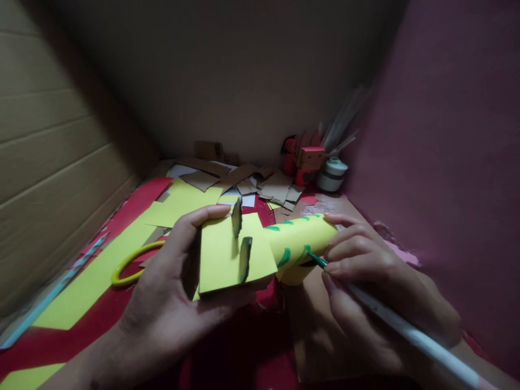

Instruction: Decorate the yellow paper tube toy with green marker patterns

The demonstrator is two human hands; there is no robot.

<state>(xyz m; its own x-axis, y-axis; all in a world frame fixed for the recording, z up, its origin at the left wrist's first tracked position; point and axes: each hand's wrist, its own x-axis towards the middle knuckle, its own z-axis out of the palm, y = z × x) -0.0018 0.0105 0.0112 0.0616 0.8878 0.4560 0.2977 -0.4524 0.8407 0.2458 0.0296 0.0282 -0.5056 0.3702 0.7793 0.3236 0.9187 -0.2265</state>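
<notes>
My left hand (170, 303) is closed around a yellow paper figure (219, 254), gripping its box-shaped end. Two dark green-edged cardboard pieces stand up from that box. From its right side extends a yellow paper tube (292, 244) marked with several green strokes. My right hand (374, 287) holds a thin paintbrush (410, 333) with a pale handle. The brush's green tip touches a stroke on the tube, and fingers of the same hand rest against the tube's far end.
Yellow scissors handle (122, 271) lies left of my left hand, near a blue-striped pencil (60, 287). Yellow paper sheets (101, 271) and cardboard scraps (239, 176) cover the red surface. Behind stand a red figure (309, 160) and a white jar (332, 176), beside a pink wall (459, 135).
</notes>
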